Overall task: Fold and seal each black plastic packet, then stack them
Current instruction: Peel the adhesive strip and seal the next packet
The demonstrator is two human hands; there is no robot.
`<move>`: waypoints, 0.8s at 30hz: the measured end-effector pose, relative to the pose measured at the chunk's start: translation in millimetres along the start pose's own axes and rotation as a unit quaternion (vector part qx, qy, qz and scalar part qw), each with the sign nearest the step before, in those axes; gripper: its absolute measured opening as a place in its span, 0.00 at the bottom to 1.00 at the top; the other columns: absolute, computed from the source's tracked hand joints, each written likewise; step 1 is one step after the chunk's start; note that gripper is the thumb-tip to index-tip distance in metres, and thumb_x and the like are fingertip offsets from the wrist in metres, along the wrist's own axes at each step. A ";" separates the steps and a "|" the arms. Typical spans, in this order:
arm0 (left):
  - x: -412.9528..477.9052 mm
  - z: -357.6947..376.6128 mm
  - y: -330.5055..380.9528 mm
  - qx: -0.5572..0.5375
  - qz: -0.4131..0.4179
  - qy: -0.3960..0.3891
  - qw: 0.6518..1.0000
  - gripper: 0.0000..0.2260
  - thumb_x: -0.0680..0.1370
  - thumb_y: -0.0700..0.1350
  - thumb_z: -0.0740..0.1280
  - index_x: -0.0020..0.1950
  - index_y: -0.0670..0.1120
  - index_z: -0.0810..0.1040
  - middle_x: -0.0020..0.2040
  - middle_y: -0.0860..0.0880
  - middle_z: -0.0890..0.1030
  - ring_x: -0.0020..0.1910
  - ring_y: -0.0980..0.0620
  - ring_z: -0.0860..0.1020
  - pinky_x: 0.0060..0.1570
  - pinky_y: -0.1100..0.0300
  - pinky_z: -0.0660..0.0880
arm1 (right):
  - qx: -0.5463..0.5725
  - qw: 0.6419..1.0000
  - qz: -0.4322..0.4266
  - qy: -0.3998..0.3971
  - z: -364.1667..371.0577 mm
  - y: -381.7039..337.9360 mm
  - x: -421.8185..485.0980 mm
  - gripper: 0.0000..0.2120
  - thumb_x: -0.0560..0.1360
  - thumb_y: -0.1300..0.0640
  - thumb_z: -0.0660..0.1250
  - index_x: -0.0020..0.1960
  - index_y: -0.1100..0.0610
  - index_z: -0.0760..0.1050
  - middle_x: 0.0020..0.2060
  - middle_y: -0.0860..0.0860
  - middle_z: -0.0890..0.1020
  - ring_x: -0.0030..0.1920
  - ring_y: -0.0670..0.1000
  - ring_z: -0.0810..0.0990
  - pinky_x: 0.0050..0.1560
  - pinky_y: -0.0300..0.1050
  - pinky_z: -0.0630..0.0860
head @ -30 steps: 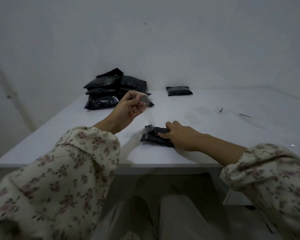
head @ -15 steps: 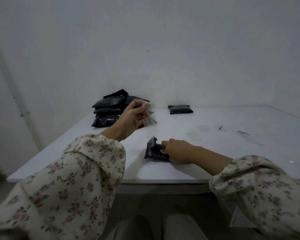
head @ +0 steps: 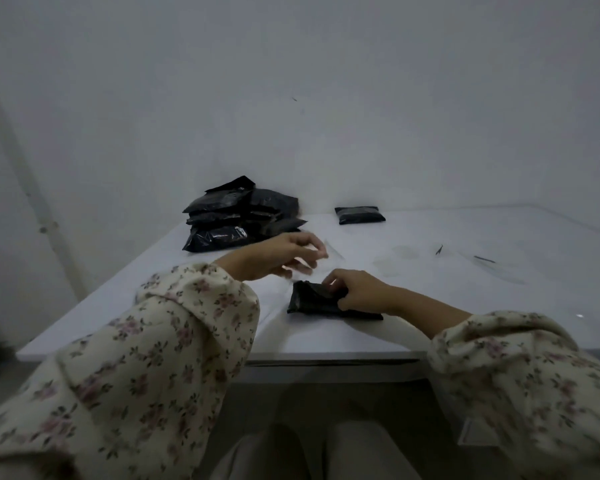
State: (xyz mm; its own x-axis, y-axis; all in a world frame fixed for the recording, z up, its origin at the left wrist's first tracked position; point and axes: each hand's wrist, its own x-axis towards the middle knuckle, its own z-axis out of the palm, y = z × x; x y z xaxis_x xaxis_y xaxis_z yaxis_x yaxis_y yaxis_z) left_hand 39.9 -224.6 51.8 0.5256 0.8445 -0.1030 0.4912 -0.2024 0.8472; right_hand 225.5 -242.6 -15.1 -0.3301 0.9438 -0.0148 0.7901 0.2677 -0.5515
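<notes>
A small folded black packet [head: 310, 304] lies on the white table [head: 194, 306] near its front edge. My right hand [head: 359, 292] grips the packet's right part, with curled fingers on the folded top edge. My left hand [head: 281, 255] hovers just left of and above the packet, blurred by motion. Its fingertips pinch a faint translucent strip [head: 331, 252]. At the back left a pile of black packets [head: 238, 216] leans near the wall. One sealed black packet [head: 360, 215] lies alone at the back middle.
Two small dark scraps [head: 439, 250] [head: 484, 259] lie on the table's right side. A grey wall closes the far side behind the table. Floral sleeves cover both forearms, and my knees show below the table edge.
My left hand has come down from in front of the pile toward the packet, still pinching the strip. My right hand has shifted its grip on the packet, which now lies flatter.
</notes>
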 end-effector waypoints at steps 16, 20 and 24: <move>24.1 5.7 -13.4 0.030 -0.016 -0.017 0.999 0.02 0.76 0.44 0.69 0.45 0.52 0.80 0.39 0.51 0.81 0.29 0.57 0.76 0.27 0.69 0.68 | 0.423 0.903 0.067 0.035 -15.1 17.2 -8.5 0.14 0.74 0.49 0.68 0.48 0.61 0.78 0.53 0.59 0.82 0.54 0.59 0.82 0.62 0.55 0.73; 25.5 4.3 -11.1 0.034 -0.021 -0.044 0.998 0.05 0.76 0.41 0.70 0.48 0.51 0.81 0.37 0.53 0.81 0.28 0.58 0.76 0.29 0.69 0.68 | 0.443 0.893 0.053 0.053 -14.7 16.2 -9.8 0.07 0.77 0.57 0.65 0.44 0.60 0.76 0.50 0.57 0.83 0.51 0.58 0.83 0.55 0.53 0.74; 23.6 2.7 -9.6 -0.004 -0.042 -0.070 0.997 0.09 0.76 0.39 0.70 0.53 0.50 0.80 0.38 0.54 0.82 0.29 0.59 0.77 0.27 0.71 0.69 | 0.468 0.880 0.052 0.059 -15.8 16.0 -11.2 0.06 0.78 0.58 0.64 0.43 0.59 0.74 0.49 0.57 0.82 0.53 0.60 0.83 0.59 0.59 0.73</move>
State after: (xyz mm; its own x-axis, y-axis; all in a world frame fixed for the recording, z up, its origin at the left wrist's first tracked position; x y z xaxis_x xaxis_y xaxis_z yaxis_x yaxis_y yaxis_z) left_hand 49.5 -204.1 39.9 0.5750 0.7805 -0.2453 0.5325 -0.1294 0.8365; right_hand 249.9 -245.9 -10.7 -0.1823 0.9820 -0.0500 0.0224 -0.0467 -0.9987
